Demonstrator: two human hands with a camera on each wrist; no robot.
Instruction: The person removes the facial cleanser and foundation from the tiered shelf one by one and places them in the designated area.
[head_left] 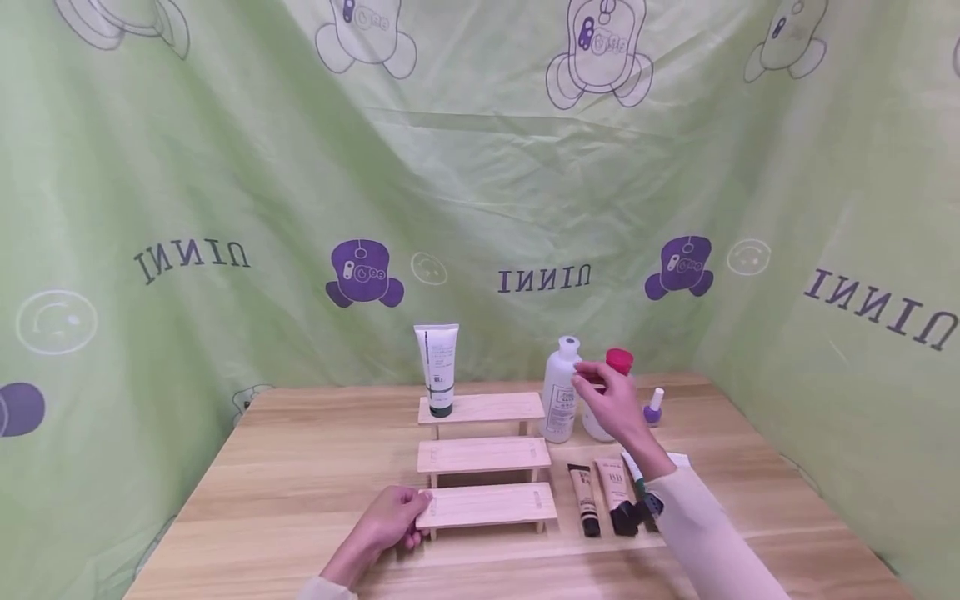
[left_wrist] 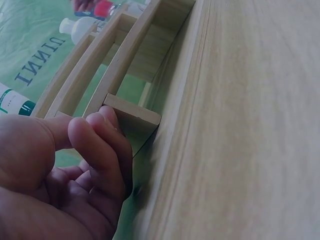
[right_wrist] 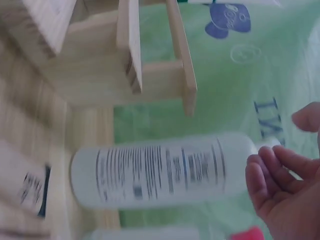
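A three-step wooden display stand [head_left: 486, 504] stands on the table. My left hand [head_left: 392, 518] grips the left end of its lowest step, also seen in the left wrist view, where the hand [left_wrist: 85, 170] is at the step's corner. A white tube with a dark cap [head_left: 439, 371] stands upright on the top step. To the right of the stand is an upright white bottle [head_left: 559, 400]. My right hand [head_left: 613, 402] is beside its shoulder; in the right wrist view, thumb and fingers are apart near the bottle's neck [right_wrist: 270, 143].
Behind my right hand is a bottle with a red cap [head_left: 619, 360]. A purple nail polish bottle [head_left: 653, 410] stands to its right. Several tubes, including a beige one [head_left: 584, 496] and a pink one [head_left: 612, 483], lie in front. Green printed cloth [head_left: 480, 183] surrounds the table.
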